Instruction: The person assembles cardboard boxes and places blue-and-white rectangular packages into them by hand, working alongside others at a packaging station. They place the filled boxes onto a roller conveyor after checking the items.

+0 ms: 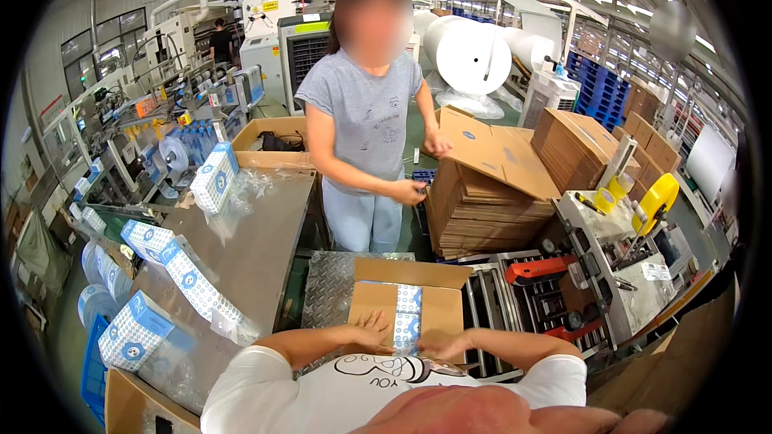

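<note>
An open cardboard box (374, 297) stands in front of me with its far flap raised. Inside it lie white-and-blue patterned packs (408, 329) in a row. My left hand (371, 332) rests at the box's left near side, its fingers spread and holding nothing. At the right near side, my right hand (442, 345) touches the cardboard; its fingers are blurred and partly hidden, so I cannot tell whether they grip it.
To the left is a metal table (269, 209) with patterned packs (193, 285) and clear film. Across from me stands a person (362, 120), one hand on stacked flat cardboard (490, 209). Rollers (482, 305) and a taping machine (635, 249) are at right.
</note>
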The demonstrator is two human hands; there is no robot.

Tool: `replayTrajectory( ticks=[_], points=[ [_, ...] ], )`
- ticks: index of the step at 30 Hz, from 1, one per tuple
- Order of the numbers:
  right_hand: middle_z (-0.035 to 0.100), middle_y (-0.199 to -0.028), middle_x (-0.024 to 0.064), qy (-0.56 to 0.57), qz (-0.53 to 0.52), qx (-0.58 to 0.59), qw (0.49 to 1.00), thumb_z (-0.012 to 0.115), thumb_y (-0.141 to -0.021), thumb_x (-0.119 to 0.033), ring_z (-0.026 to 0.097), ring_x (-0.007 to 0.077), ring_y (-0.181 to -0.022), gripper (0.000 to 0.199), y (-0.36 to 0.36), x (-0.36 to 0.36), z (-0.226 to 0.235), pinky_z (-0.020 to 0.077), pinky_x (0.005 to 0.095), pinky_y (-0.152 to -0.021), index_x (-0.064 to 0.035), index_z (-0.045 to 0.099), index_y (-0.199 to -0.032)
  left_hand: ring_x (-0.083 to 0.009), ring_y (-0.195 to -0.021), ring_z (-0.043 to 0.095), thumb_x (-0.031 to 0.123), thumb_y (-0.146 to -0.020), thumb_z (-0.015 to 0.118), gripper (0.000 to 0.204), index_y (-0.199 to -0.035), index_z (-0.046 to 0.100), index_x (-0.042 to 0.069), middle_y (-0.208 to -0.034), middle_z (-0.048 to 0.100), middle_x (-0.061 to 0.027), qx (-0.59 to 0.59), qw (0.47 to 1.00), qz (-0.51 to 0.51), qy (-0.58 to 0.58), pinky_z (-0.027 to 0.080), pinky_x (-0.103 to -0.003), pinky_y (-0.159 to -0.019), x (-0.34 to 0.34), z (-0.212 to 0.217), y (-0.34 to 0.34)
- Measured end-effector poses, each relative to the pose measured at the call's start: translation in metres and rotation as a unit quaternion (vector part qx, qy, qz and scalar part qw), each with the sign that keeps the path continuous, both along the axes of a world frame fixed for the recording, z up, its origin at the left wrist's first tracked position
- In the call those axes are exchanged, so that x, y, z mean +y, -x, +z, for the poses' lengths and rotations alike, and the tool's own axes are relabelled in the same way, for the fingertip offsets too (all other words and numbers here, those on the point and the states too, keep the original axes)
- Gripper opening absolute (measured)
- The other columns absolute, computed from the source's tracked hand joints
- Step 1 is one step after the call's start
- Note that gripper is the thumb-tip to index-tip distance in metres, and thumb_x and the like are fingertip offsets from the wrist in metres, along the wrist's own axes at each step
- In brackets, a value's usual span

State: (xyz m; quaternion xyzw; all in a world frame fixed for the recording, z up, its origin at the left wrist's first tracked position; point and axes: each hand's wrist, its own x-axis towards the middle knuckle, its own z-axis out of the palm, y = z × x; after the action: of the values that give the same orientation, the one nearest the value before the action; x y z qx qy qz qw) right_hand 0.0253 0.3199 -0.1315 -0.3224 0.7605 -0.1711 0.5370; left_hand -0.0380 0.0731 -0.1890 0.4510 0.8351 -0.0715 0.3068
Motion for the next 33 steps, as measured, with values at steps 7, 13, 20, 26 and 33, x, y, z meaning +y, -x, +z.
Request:
replayTrajectory(
  ticks=[7, 13, 20, 26, 33],
  points=[
    [0.021, -0.157, 0.0204, -0.055, -0.229, 0.501, 0.833, 0.079, -0.069, -0.049, 0.014, 0.0395, -0.146, 0.108, 0.014, 0.027, -0.041, 0.0172, 0.0522, -0.118, -0.0073, 0.023, -0.152, -0.0513, -0.144, 0.0, 0.075, -0.084, 0.048, 0.094, -0.154, 0.026, 0.015, -0.162, -0.003, -0.0156, -0.178, 0.942, 0.22, -0.183, 0.017, -0.057, -0.116, -0.03, -0.075, 0.09],
    [0.041, -0.144, 0.0198, -0.037, -0.362, 0.671, 0.646, 0.077, -0.074, -0.035, 0.033, 0.0402, -0.137, 0.092, 0.042, 0.031, 0.008, 0.0201, 0.0547, -0.115, -0.0017, 0.03, -0.146, -0.0369, -0.14, 0.029, 0.039, -0.092, 0.061, 0.08, -0.151, 0.021, 0.002, -0.155, 0.017, -0.0284, -0.029, 0.746, 0.426, -0.512, 0.033, -0.045, -0.111, -0.02, -0.068, 0.014],
    [0.036, -0.15, 0.017, -0.104, -0.498, 0.556, 0.657, 0.059, -0.09, -0.04, 0.035, 0.0407, -0.134, 0.067, -0.042, 0.023, -0.083, 0.0274, 0.0551, -0.11, -0.0065, 0.039, -0.145, -0.0272, -0.138, 0.035, 0.014, -0.095, 0.058, 0.07, -0.152, 0.018, 0.001, -0.151, 0.032, -0.0211, -0.094, 0.711, 0.366, -0.593, 0.028, -0.036, -0.113, -0.011, -0.079, 0.063],
    [0.031, -0.152, 0.0204, -0.114, -0.554, 0.555, 0.61, 0.058, -0.089, -0.041, 0.045, 0.0495, -0.116, 0.057, -0.001, 0.04, -0.09, 0.0384, 0.0524, -0.102, -0.022, 0.048, -0.142, -0.0303, -0.142, 0.028, 0.012, -0.094, 0.059, 0.076, -0.153, 0.013, 0.002, -0.156, 0.023, -0.0226, -0.091, 0.728, 0.394, -0.554, 0.024, -0.038, -0.115, 0.002, -0.09, 0.045],
    [0.034, -0.154, 0.0102, -0.121, -0.413, 0.58, 0.692, 0.046, -0.095, -0.048, 0.029, 0.0425, -0.139, 0.06, 0.024, 0.206, -0.098, 0.0199, 0.0507, -0.116, -0.0219, 0.037, -0.149, -0.0356, -0.145, 0.017, 0.015, -0.085, 0.073, 0.1, -0.152, 0.001, -0.002, -0.158, 0.008, -0.027, -0.1, 0.67, 0.467, -0.568, 0.015, -0.043, -0.118, 0.145, -0.084, -0.017]
  ],
)
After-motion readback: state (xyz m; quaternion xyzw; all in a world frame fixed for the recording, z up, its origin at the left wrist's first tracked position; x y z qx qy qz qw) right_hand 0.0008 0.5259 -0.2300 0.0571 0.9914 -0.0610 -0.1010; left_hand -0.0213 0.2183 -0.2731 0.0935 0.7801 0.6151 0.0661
